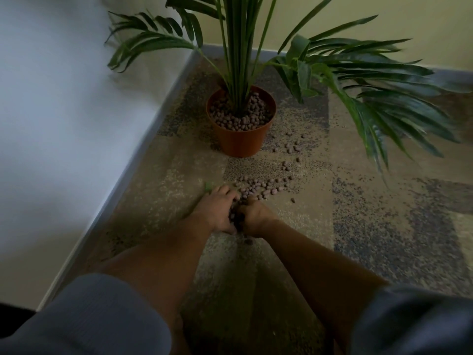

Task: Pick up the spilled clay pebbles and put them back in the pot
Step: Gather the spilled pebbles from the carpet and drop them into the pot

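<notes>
The left hand (pixel 217 210) and right hand (pixel 253 219) press together low over the carpet (pixel 371 226), fingers curled inward so the two form one cupped grip grasping a scoop of clay pebbles (pixel 233 216), which show dark in the gap between the palms. One stray pebble (pixel 248 241) lies on the carpet just behind the grip, towards the person. Directly ahead of the fingertips a loose heap of spilled pebbles (pixel 258 188) touches the grip's front edge and trails away forward and to the right in a thinning scatter. Further ahead stands the terracotta pot (pixel 242 142), upright, filled with more pebbles around the stems of a palm plant (pixel 240 60) whose fronds spread out to both sides. A grey skirting board (pixel 143 160) runs along the wall on the left
</notes>
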`<state>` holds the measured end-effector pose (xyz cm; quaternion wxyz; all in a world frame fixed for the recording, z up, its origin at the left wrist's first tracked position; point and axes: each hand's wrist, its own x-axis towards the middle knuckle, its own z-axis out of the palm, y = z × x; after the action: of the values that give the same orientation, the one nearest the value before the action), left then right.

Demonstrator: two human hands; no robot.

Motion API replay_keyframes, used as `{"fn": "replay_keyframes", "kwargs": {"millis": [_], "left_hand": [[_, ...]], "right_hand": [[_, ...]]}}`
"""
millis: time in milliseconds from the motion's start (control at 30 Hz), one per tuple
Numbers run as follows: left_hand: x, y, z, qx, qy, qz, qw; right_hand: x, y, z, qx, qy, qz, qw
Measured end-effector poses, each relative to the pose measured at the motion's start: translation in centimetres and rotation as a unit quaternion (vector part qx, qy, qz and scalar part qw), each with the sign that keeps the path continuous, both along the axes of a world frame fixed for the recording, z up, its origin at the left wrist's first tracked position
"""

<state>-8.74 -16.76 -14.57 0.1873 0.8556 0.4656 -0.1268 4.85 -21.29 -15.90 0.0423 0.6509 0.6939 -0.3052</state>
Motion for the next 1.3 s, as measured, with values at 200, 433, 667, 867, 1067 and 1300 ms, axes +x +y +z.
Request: {"fn": "replay_keyframes", "kwargs": {"millis": [200,433,667,867,1067,1300], "left_hand": [[1.0,0.2,-0.9,-0.05,0.007,0.022,0.998],[1.2,0.7,-1.1,-0.074,-0.01,0.087,0.993],[1.1,0.5,-1.1,-0.161,-0.11,0.235,0.952],[1.0,0.6,-1.1,-0.34,-0.26,0.449,0.784],[0.6,0.2,-0.3,-0.435,-0.339,0.514,0.657],[1.5,1.6,0.7,-0.423,-0.458,0.543,0.562]], "right_hand": [[-0.1,0.7,-0.8,-0.035,0.062,-0.089,0.994],[1.0,1.7,0.3,-0.117,0.238,-0.268,0.926],[1.0,1.3,0.4,-0.209,0.447,-0.433,0.754],[1.2,1.0,-0.1,-0.192,0.458,-0.468,0.731],[1.2,1.2,0.3,-0.216,0.552,-0.513,0.621],[0.8,3.0,2.5,-0.208,0.682,-0.501,0.491]]}}
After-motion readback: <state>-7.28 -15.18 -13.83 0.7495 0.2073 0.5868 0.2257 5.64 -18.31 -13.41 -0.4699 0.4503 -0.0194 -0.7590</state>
